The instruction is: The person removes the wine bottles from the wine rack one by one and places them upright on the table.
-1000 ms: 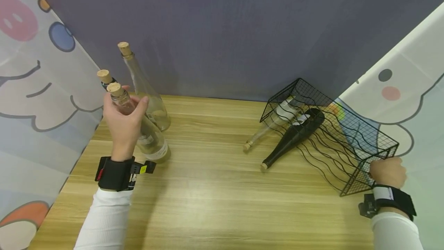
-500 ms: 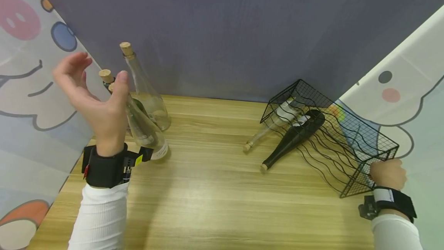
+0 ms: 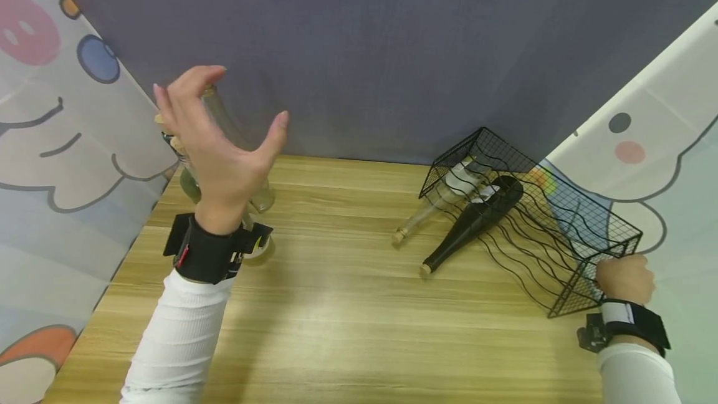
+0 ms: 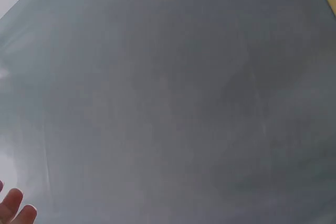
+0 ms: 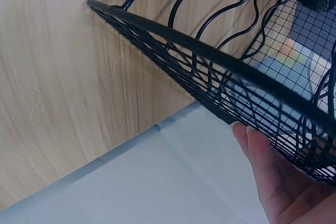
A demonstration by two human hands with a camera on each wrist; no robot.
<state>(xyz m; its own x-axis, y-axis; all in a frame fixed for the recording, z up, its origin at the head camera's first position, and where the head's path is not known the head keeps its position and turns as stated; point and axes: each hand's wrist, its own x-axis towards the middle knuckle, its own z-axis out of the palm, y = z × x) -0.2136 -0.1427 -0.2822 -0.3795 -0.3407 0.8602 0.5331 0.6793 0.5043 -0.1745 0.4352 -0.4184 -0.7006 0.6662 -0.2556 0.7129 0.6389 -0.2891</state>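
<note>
My left hand [image 3: 221, 154] is raised with thumb and fingers spread apart, holding nothing. Behind and below it stand corked bottles: a tall clear bottle [image 3: 262, 198], a dark green bottle [image 3: 189, 186] and a clear bottle [image 3: 258, 248] whose base shows beside the wrist; the hand hides much of them. At the far right, my right hand [image 3: 627, 279] grips the end panel of a black wire wine rack [image 5: 210, 55]. Its fingers [image 5: 260, 150] lie against the mesh in the right wrist view. A clear labelled bottle [image 3: 462, 179] and a dark bottle [image 3: 477, 223] lie in the rack.
A wooden table [image 3: 348, 329] carries everything. Along its back rises a grey wall [image 3: 359, 48]. Printed cartoon sheets [image 3: 33, 142] hang at both sides, the right one close behind the rack.
My left hand let go of the front clear bottle, drew back to the left with fingers opening, then swung right and up over the bottles. The right hand stays on the rack.
</note>
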